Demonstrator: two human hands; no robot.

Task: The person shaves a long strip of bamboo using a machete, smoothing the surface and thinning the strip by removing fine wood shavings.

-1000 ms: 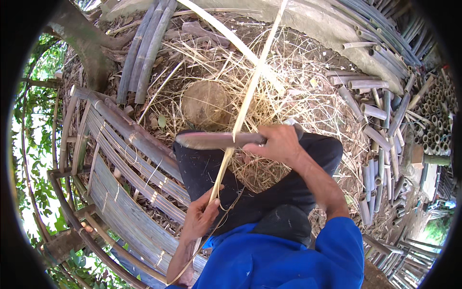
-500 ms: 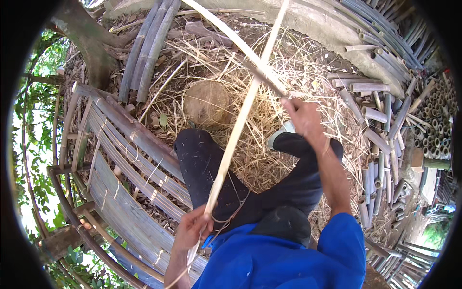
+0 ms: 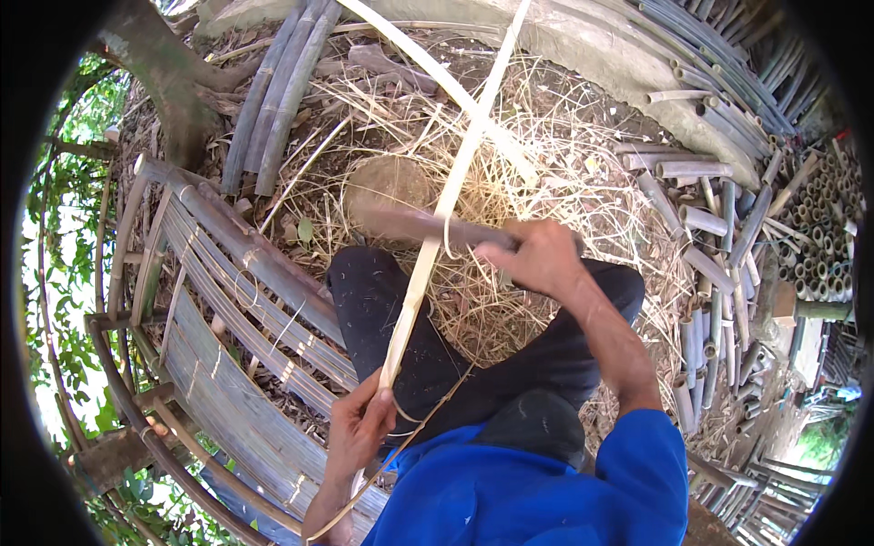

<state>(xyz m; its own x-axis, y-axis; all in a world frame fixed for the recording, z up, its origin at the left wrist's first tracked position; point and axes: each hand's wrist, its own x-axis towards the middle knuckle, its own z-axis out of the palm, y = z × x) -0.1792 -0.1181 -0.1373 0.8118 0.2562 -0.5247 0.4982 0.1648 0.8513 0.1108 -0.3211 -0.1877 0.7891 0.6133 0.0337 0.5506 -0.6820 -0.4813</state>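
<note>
A: What is the left hand point(image 3: 360, 423) doing?

B: It is pinching the low end of the strip point(image 3: 410, 314). The thumb and fingers are pressing together on it.

A: Where is the strip going?

B: It is sloping up and to the right from that hand, passing over the left leg point(image 3: 360, 282) and reaching the top of the view.

A: And the right hand point(image 3: 542, 259)?

B: It is wrapping round the handle of the knife point(image 3: 473, 234), clamping on it. The blade is pointing left and crossing the middle of the strip.

A: Is it touching?

B: I can't tell, because the blade is looking blurry. A thin curl point(image 3: 447, 246) is showing right where they are crossing.

A: What else is lying about?

B: Shavings point(image 3: 583, 196) are covering the ground past the knees. A stump point(image 3: 387, 187) is sitting just left of the strip. Higher up, a pale slat point(image 3: 414, 55) is crossing behind the strip. A bench point(image 3: 246, 400) is standing on the left, and cut poles point(image 3: 696, 170) are lying on the right.
</note>
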